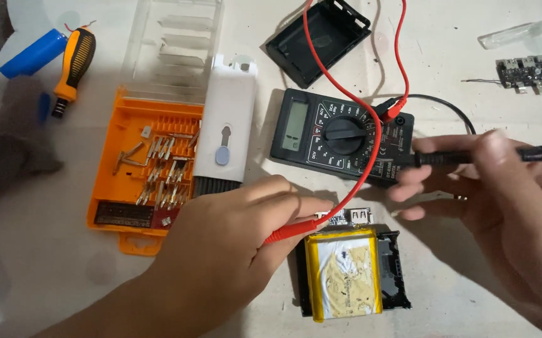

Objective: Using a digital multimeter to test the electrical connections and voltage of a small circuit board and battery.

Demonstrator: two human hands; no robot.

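1. Our left hand [233, 244] is closed around the red probe [293, 230]. The probe's long axis runs nearly level across the view, its tip end pointing right toward the small circuit board [351, 217] at the top edge of the battery pack.
2. Our right hand [502, 194] pinches the black probe [465, 156]. It too lies almost level, pointing left over the multimeter's right edge; its far end runs out of view on the right.
3. The black multimeter [339, 134] lies flat on the desk [446, 62], display to the left, dial in the middle. One red lead [339, 87] and one black lead plug in at its right.
4. The yellow-wrapped battery pack [346, 275] sits in an open black case [396, 269], just below the probe tip.
5. The probe's metal tip is hidden by our fingers and the board, so contact cannot be told.
6. We count two probes, one multimeter, one orange bit tray [139, 163], one orange-and-black screwdriver [74, 66], one black cover [318, 40].
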